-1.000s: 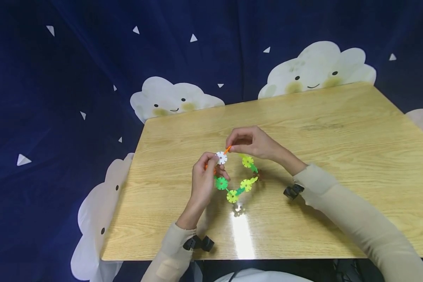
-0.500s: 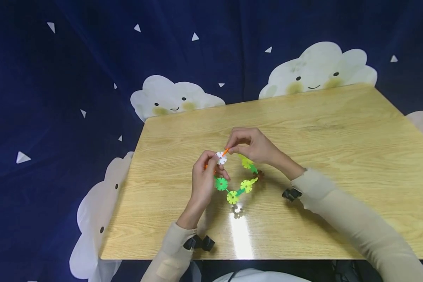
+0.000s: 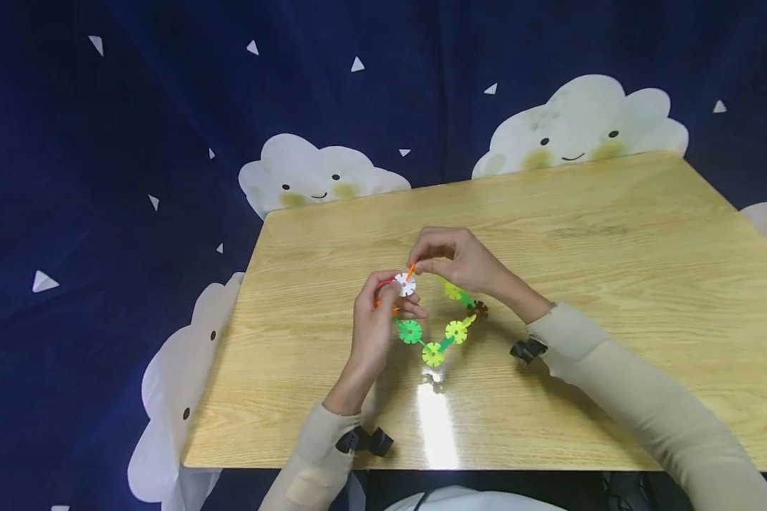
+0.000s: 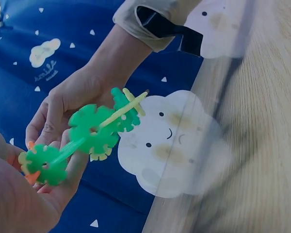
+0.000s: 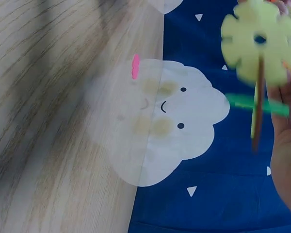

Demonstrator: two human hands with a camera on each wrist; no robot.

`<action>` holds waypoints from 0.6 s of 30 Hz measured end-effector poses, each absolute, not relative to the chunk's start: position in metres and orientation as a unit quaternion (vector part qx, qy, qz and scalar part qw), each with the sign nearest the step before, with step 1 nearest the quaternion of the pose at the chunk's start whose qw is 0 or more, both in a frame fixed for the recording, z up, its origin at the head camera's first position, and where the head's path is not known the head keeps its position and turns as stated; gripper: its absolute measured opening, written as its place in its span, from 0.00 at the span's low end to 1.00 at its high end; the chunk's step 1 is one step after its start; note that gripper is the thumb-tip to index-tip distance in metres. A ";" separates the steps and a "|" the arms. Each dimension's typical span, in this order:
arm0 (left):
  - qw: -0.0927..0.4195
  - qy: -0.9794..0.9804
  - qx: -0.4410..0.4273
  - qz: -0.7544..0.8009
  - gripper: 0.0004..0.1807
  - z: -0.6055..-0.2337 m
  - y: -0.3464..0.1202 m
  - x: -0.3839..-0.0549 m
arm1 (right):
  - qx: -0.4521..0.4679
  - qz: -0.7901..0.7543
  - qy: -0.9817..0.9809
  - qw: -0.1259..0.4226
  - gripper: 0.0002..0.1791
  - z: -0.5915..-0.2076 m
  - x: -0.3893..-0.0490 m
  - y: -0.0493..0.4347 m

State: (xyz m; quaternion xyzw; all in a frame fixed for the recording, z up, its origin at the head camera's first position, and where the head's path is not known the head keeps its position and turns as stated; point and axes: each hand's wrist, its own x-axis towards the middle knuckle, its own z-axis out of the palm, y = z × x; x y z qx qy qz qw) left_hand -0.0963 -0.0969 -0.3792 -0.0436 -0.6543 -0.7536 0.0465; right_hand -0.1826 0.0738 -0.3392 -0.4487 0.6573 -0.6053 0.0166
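Note:
In the head view my left hand (image 3: 372, 316) pinches a white slotted disc (image 3: 405, 284) between thumb and fingers. My right hand (image 3: 457, 259), just beyond it, pinches an orange slotted disc (image 3: 411, 271) seen edge-on, meeting the white one's rim. From the left hand a chain of joined discs curves round: a green disc (image 3: 410, 332), yellow discs (image 3: 432, 354) and a brown disc (image 3: 477, 310). Its far end runs up under my right hand. In the left wrist view green discs (image 4: 93, 128) partly cover the fingers. A yellow disc (image 5: 260, 58) looms close in the right wrist view.
The wooden table (image 3: 581, 234) extends around both hands. Behind it hangs a dark blue cloth (image 3: 383, 85) with white clouds and triangles. A bright reflection lies near the front edge. Each wrist carries a small black camera (image 3: 529, 350).
The left hand and the disc chain have shifted slightly right. My right hand still holds the orange disc at the white disc's rim, its angle now a little steeper.

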 end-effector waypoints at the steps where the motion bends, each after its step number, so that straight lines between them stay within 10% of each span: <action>1: 0.045 -0.650 -0.045 -0.757 0.13 -0.379 -0.097 -0.096 | -0.450 -0.605 0.657 0.020 0.05 -0.339 -0.183 0.074; 18: 0.049 -0.641 -0.044 -0.765 0.17 -0.377 -0.098 -0.096 | -0.470 -0.570 0.673 0.031 0.05 -0.338 -0.182 0.061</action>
